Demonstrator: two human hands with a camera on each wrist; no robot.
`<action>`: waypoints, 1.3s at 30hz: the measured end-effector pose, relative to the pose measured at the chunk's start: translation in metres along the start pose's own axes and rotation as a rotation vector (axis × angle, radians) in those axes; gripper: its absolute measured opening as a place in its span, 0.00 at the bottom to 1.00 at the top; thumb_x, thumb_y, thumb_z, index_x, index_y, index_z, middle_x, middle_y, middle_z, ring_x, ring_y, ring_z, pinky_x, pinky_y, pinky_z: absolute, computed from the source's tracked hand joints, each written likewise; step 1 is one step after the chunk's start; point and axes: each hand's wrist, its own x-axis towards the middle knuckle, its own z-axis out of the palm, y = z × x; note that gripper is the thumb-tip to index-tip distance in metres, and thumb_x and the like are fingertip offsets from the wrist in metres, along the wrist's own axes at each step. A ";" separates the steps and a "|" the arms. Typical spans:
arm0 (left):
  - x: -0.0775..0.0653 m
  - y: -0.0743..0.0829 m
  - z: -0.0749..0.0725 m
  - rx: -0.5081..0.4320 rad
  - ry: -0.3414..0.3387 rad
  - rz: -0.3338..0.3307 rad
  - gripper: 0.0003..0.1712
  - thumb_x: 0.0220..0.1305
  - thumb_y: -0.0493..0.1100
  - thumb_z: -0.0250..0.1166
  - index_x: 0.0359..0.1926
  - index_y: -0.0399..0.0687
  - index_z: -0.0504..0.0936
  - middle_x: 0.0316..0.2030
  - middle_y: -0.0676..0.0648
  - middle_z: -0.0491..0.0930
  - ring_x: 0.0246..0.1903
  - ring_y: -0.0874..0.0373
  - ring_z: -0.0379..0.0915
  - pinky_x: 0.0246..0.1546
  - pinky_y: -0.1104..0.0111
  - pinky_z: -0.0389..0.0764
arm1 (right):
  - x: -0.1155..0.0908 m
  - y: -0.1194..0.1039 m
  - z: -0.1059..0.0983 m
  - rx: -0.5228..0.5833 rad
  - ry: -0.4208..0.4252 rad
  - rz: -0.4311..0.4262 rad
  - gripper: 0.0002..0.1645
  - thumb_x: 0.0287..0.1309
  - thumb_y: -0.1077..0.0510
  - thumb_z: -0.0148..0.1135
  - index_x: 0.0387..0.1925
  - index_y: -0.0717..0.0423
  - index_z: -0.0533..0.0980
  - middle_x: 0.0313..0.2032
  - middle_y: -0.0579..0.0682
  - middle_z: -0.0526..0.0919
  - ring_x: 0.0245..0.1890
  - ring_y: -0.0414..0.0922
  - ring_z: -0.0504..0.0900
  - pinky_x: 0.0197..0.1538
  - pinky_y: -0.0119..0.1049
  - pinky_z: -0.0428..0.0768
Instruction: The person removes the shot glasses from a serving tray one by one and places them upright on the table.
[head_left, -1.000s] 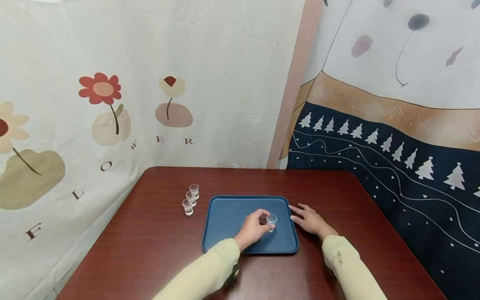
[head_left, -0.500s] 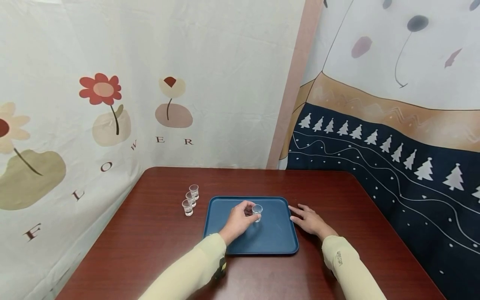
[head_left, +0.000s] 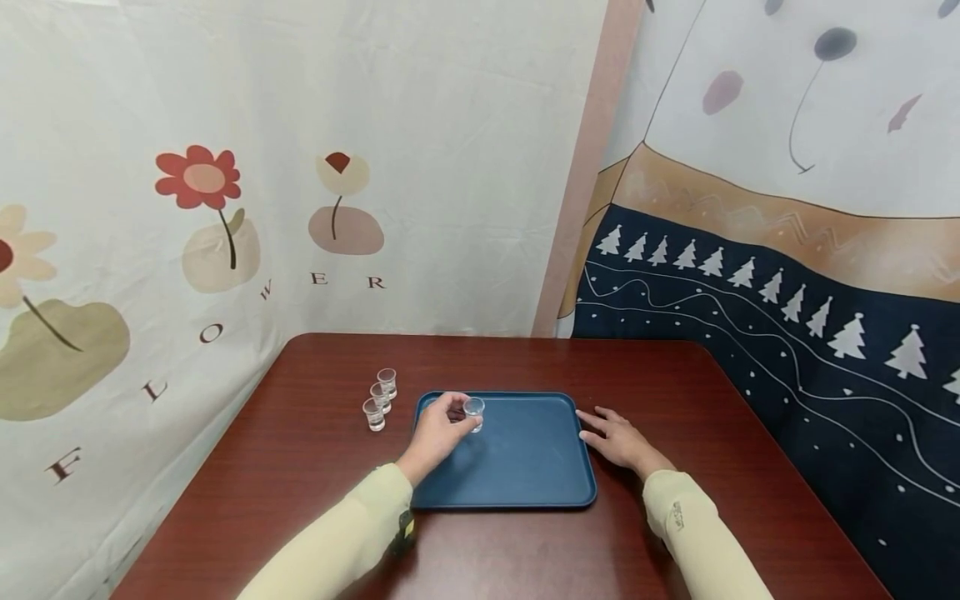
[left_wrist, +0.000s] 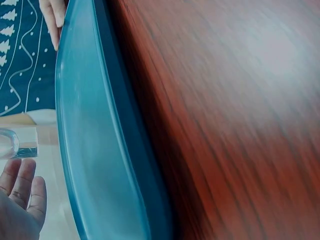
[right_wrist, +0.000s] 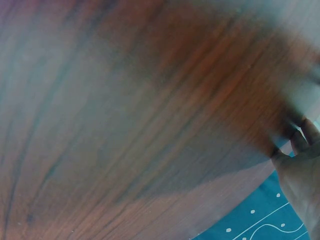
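My left hand (head_left: 437, 435) pinches a small clear shot glass (head_left: 474, 408) upright above the left part of a blue tray (head_left: 525, 467). In the left wrist view the same shot glass (left_wrist: 20, 145) shows at the left edge, beside the curled fingers (left_wrist: 22, 185), over the tray's raised rim. My right hand (head_left: 621, 440) lies relaxed at the tray's right edge, fingers spread and fingertips right at the rim. In the right wrist view only part of that right hand (right_wrist: 300, 175) appears, over the wood.
Left of the tray, three clear shot glasses (head_left: 374, 415) stand in a slanting row on the dark red wooden table (head_left: 300, 483). Behind the table hangs a white flower-print cloth (head_left: 450, 167), with a navy tree-print cloth (head_left: 750, 350) at the right.
The left hand has carried the shot glass leftward and slightly back across the tray, from its right side to its left part. The right hand has stayed where it was.
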 end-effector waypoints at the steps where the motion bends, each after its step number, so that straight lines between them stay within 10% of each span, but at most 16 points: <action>1: -0.001 -0.002 -0.004 0.002 0.009 0.000 0.20 0.60 0.41 0.73 0.50 0.40 0.79 0.39 0.47 0.81 0.40 0.54 0.78 0.40 0.61 0.81 | 0.000 0.000 0.000 -0.001 0.001 -0.002 0.32 0.73 0.45 0.53 0.73 0.47 0.64 0.72 0.67 0.56 0.70 0.70 0.54 0.65 0.69 0.57; 39: -0.036 -0.062 -0.117 0.186 0.182 -0.152 0.22 0.59 0.40 0.73 0.51 0.35 0.77 0.43 0.37 0.82 0.43 0.44 0.81 0.41 0.63 0.79 | -0.001 -0.001 0.000 0.009 0.004 0.000 0.32 0.72 0.46 0.54 0.73 0.48 0.64 0.72 0.67 0.56 0.70 0.71 0.54 0.64 0.69 0.57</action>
